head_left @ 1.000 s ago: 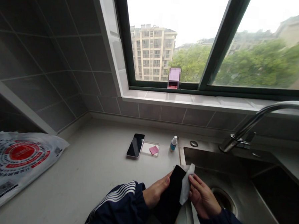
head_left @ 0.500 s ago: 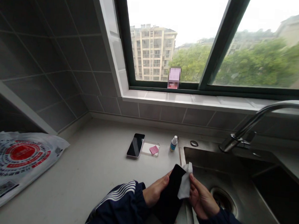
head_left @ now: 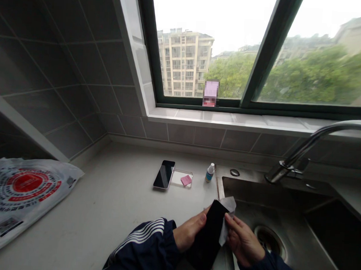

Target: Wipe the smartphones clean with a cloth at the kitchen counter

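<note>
My left hand (head_left: 190, 230) grips the left edge of a black tablet (head_left: 208, 241), thumb on top and the other fingers hidden beneath it. The tablet is tilted, its dark face towards me, over the counter next to the sink edge. My right hand (head_left: 243, 239) pinches a thin white wipe (head_left: 229, 203) against the tablet's upper right edge. Part of the wipe passes behind the tablet's top corner, out of sight. Beyond my hands stands a small white-capped bottle (head_left: 209, 172) with a blue label.
On the counter (head_left: 113, 196) lie a phone (head_left: 164, 174), a clear phone case (head_left: 176, 179) and a pink square (head_left: 186, 180) on that case. A steel sink (head_left: 246, 195) with a faucet (head_left: 304, 145) is at right. A printed plastic bag (head_left: 22, 199) lies at left.
The white wipe has gone from lying over the tablet's right face to behind its upper right edge. My right fingers have moved slightly left, onto that edge.
</note>
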Demonstrator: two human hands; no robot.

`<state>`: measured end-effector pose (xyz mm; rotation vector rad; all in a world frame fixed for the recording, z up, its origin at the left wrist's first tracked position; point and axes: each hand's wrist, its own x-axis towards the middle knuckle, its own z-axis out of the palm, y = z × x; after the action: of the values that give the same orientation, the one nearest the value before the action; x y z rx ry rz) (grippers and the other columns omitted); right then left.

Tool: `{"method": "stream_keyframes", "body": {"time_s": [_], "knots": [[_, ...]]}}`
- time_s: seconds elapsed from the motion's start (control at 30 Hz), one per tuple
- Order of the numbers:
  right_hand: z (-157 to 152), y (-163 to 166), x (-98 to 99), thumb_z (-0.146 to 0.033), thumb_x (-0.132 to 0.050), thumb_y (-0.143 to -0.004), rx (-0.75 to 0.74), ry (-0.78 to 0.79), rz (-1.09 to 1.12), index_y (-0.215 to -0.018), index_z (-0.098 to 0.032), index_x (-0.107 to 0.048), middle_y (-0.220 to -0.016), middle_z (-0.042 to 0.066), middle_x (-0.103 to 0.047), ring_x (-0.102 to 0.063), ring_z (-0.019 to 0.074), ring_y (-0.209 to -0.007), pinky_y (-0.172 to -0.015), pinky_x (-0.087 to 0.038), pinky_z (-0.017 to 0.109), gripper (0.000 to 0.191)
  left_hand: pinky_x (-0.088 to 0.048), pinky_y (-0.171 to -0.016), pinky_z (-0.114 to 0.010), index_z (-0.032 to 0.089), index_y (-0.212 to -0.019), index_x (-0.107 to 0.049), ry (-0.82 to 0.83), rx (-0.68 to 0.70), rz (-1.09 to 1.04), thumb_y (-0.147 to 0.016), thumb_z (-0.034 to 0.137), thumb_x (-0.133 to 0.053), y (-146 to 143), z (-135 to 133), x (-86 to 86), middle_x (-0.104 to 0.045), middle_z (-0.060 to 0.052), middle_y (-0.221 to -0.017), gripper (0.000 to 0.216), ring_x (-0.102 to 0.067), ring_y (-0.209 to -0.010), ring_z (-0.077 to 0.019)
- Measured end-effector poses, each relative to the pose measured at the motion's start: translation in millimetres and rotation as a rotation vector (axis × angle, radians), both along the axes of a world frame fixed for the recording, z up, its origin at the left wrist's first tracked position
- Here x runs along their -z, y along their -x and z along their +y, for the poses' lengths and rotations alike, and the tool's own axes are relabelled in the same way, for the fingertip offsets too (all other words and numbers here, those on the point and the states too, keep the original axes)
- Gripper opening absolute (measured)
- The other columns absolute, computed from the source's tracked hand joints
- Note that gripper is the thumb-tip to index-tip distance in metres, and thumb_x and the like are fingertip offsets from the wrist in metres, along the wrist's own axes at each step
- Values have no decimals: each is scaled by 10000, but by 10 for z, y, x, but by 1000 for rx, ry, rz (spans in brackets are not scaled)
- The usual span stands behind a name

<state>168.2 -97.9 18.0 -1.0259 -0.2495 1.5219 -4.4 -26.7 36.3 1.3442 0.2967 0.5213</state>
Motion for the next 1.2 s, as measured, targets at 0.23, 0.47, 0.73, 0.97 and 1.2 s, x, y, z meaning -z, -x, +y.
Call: {"method": "stream_keyframes", "body": {"time_s": [0.23,0.47,0.73,0.97,1.2], "knots": [[6,7,12,-280,-856,-654,35,-54,-36,-950,-188,-714,-872,59,-760,-735,209,-752,-619,-578,240,341,-164,-1188,-437,220,-1478,-231,-11,27,-16,-963,435,-247,2,-1,-49,-314,-50,-1536,558,-267,-1418,-251],[24,-21,12,-282,-875,-623,50,-48,-45,-972,-189,-712,-911,57,-762,-711,256,-942,-793,-577,293,396,-146,-1194,-427,239,-1474,-238,-19,45,-20,-958,456,-250,-7,12,-26,-284,-35,-1549,560,-233,-1432,-240],[9,-2,-9,-293,-855,-661,29,-51,-19,-977,-171,-707,-915,87,-759,-736,228,-818,-678,-580,253,370,-146,-1195,-417,218,-1468,-269,-37,-11,16,-967,424,-254,8,24,7,-329,-48,-1530,542,-255,-1424,-233],[0,18,15,-307,-860,-648,54,-72,-44,-930,-176,-710,-877,74,-755,-733,225,-787,-640,-574,255,345,-156,-1190,-421,215,-1473,-257,-9,24,-38,-959,450,-268,3,-8,-26,-316,-50,-1536,565,-255,-1424,-241],[12,18,40,-345,-852,-649,57,-84,-73,-942,-170,-706,-913,82,-752,-726,235,-812,-722,-571,290,371,-153,-1192,-411,211,-1465,-283,1,27,-54,-962,428,-281,1,-23,-67,-331,-52,-1529,548,-267,-1420,-225]]}}
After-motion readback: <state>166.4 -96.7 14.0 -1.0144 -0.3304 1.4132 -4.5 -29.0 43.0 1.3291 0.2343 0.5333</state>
